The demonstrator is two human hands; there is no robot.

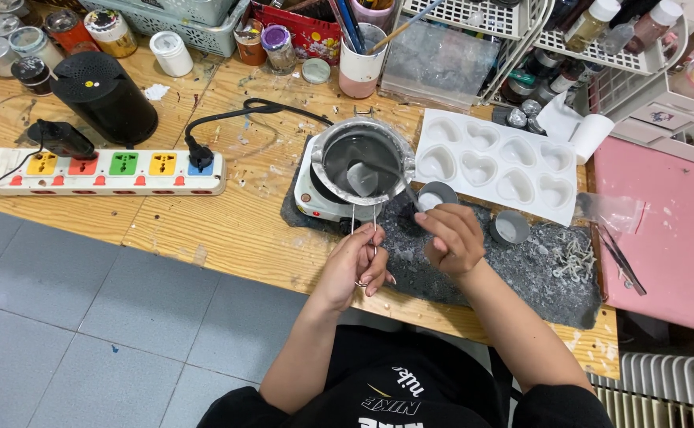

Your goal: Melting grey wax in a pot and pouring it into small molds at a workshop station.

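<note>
Nearest, left hand (355,265), fingers pinched tight on the thin wire handle (365,222) of a small metal melting pot (361,158). Just beside it, right hand (452,238), fingers curled narrowly around a small grey cup (436,195), holding its near rim. Both hands above a dark speckled mat (521,277) at the near edge of the wooden table (228,230).

Slightly further, melting pot seated on a small white hot plate (309,190), a pale lump in clear liquid inside. Second grey cup (510,227) on the mat, right of the right hand and apart from it. Heap of short pale wicks (573,257) further right on the mat, tweezers (621,257) lying at the edge of a pink mat (664,238).

Beyond the cups, white mould with heart-shaped cavities (494,162), touching the hot plate's right side or very near it; cannot tell which. Far left, white power strip with coloured sockets (105,170), a black plug (199,152) in its right end, black cable running toward the hot plate. Behind the strip, black cylindrical speaker (105,95).

Furthest back, row of small jars (61,32), pink cup of brushes and sticks (361,63), white wire rack with bottles (601,40).
</note>
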